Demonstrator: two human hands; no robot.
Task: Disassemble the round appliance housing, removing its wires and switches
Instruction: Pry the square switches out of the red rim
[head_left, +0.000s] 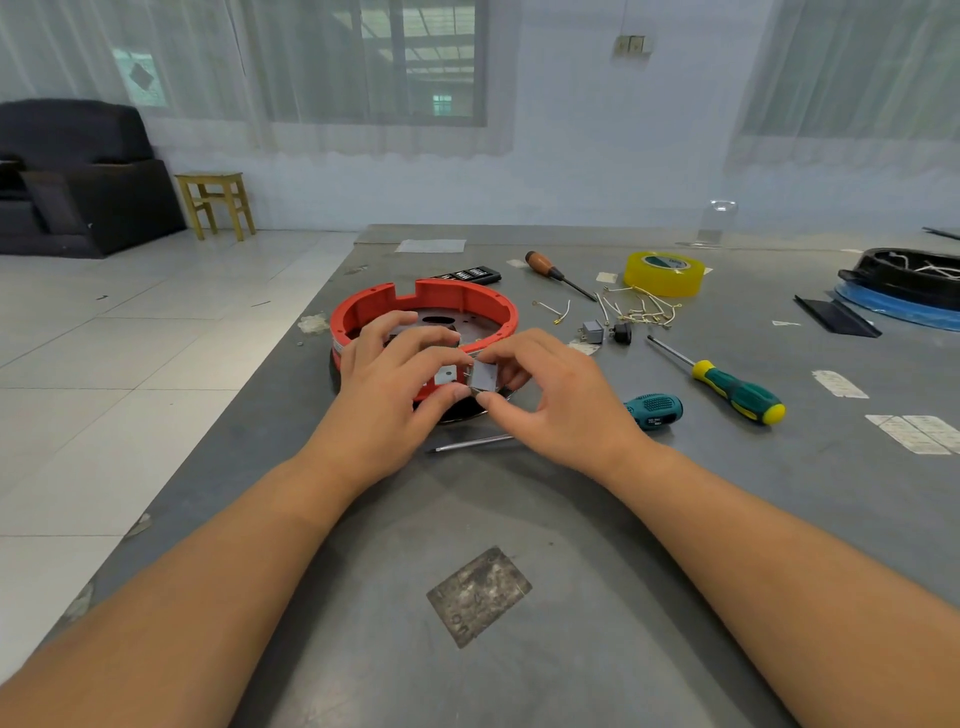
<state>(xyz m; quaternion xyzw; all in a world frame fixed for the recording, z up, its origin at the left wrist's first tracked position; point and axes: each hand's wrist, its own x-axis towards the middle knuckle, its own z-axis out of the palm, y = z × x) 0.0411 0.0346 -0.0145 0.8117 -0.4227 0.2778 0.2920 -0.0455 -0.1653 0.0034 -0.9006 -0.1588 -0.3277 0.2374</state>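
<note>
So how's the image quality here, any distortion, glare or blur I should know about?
Head view: wide-angle distortion bends the table edges and stretches both forearms near the bottom corners; soft, even daylight through the curtained window, with only faint shadows under the left hand and right hand; no strong glare; the small grey part they pinch is sharp enough, but the background looks soft and hazy.

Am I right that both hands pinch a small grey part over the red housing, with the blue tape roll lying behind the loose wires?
Not quite: the tape roll is yellow, not blue, as the head view shows. The rest holds: the left hand and right hand pinch the small grey part over the red housing, and the roll lies behind the loose wires.
</note>
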